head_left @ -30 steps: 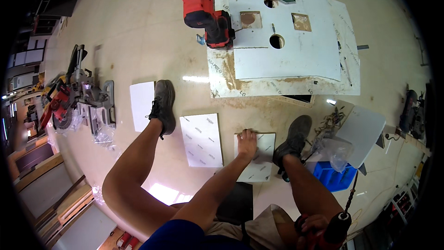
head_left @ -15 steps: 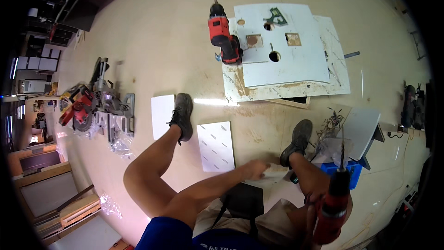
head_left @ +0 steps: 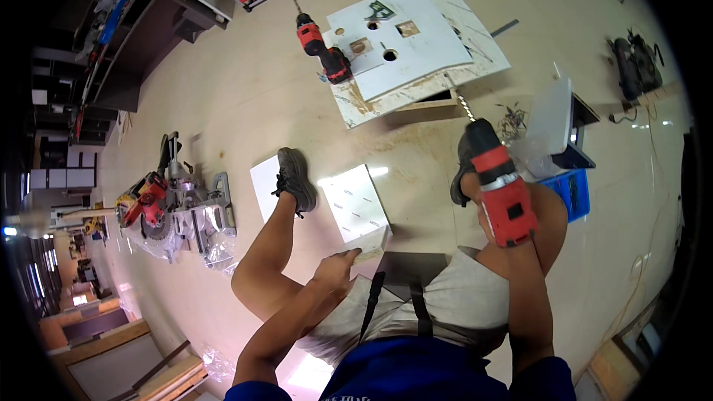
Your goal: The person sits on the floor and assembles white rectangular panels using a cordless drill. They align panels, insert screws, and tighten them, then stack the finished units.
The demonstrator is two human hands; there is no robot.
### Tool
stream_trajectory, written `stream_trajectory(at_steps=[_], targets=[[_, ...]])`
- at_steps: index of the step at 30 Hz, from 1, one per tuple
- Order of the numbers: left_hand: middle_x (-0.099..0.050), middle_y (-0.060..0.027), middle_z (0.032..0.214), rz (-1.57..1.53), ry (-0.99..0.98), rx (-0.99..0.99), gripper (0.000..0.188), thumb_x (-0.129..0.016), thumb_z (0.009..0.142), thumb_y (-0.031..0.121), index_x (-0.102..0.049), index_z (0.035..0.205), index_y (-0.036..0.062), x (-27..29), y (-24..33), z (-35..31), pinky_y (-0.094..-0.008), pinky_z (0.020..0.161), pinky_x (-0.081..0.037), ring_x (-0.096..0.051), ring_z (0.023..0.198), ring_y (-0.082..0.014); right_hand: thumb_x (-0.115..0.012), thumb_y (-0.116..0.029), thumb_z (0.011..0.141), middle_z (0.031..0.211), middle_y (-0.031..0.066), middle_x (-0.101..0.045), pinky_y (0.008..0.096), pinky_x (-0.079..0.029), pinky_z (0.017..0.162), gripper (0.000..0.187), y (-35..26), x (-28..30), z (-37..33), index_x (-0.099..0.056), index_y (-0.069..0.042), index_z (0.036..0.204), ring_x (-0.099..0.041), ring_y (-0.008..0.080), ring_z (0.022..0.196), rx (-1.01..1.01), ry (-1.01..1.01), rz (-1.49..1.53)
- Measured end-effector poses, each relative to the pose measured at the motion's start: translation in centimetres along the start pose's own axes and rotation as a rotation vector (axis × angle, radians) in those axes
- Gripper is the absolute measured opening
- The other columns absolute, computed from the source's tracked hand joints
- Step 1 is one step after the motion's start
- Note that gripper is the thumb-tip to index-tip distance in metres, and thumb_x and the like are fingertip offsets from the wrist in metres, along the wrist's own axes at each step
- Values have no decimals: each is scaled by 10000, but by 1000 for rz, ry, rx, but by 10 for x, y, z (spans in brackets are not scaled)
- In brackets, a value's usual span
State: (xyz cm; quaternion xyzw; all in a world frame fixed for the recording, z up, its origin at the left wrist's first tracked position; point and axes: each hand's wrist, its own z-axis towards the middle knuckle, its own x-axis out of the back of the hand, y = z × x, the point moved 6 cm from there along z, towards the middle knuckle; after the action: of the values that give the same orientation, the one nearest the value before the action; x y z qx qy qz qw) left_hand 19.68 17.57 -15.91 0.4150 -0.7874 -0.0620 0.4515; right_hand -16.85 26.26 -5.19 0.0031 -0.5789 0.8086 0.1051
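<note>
My right hand (head_left: 485,223) is wrapped round a red and black cordless drill (head_left: 508,208), whose body hides most of the fingers. Its long spiral bit points away from me over the floor. My left hand (head_left: 336,270) grips the near end of a small pale board piece (head_left: 369,243) between my knees. Just beyond that piece lies a white panel with printed marks (head_left: 355,202), and another white panel (head_left: 266,182) is partly under my left shoe (head_left: 295,182). A second red drill (head_left: 324,52) stands at the edge of the stacked boards ahead.
White boards with round and square cut-outs (head_left: 438,56) lie ahead, a green square tool (head_left: 380,10) on top. A mitre saw (head_left: 178,208) stands at left. On the right are a blue crate (head_left: 575,197), loose screws or bits (head_left: 512,120) and a leaning white panel (head_left: 551,115).
My left hand has moved left with the small board piece. The drill in my right hand has swung inward and forward. The whole view has turned and shifted.
</note>
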Motion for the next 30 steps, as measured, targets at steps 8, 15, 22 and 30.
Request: stream_trajectory(at_steps=[8,15,22,30], targets=[[-634,-202,1123,-9,-111,136,678,-707,741,125,-445,1367,133,-34,-25,-14,-457,874,-501,-611,1025,-388,-734,-31,726,814,21,-639,279,-507,630,325,-41,3,-35,-571,-57,1006,-615,130,700,-532,503,119],[-617,-183,1179,-11,-36,30,682,-694,742,71,-440,1372,132,-34,-24,-6,-450,892,-498,-589,1060,-394,-767,-99,635,775,100,-626,342,-509,612,399,-76,12,0,-567,-45,976,-635,301,664,-144,411,-490],[-633,-245,1088,-71,-45,18,575,-579,813,45,-455,1370,121,-33,-24,-8,-483,840,-496,-608,986,-426,-768,-93,620,769,104,-626,355,-509,599,401,-82,14,12,-566,-40,963,-638,320,653,-96,411,-512],[-617,-198,1153,-73,-76,45,623,-645,773,63,-450,1362,118,-43,-30,-8,-465,862,-494,-594,1033,-401,-775,-86,643,803,114,-651,352,-514,636,398,-75,14,9,-568,-33,979,-657,324,702,-144,416,-489]])
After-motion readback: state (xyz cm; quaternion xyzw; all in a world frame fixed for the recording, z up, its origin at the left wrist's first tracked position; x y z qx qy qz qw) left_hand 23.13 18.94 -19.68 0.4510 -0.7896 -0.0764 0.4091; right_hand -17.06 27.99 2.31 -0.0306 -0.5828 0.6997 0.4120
